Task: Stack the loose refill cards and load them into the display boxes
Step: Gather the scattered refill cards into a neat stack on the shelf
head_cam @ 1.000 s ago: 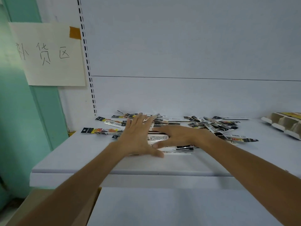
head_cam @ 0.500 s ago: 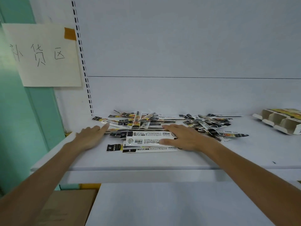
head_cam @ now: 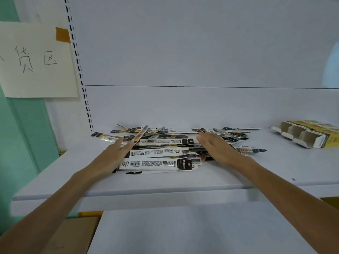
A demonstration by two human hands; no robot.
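Observation:
A loose heap of long narrow refill cards, white with black ends and barcodes, lies in the middle of the white shelf. My left hand presses with straight fingers against the heap's left end. My right hand lies flat with straight fingers against the heap's right end. More scattered cards lie behind and to the right of my right hand. A yellow cardboard display box with several empty compartments lies at the far right of the shelf.
A paper sign with handwritten characters is taped to the green wall on the left. A slotted shelf upright runs beside it. A lower shelf and a brown carton sit below the front edge.
My left hand has moved right from the shelf's left part to the heap's left end. My right hand has shifted to the right end, and the cards between them are bunched closer together.

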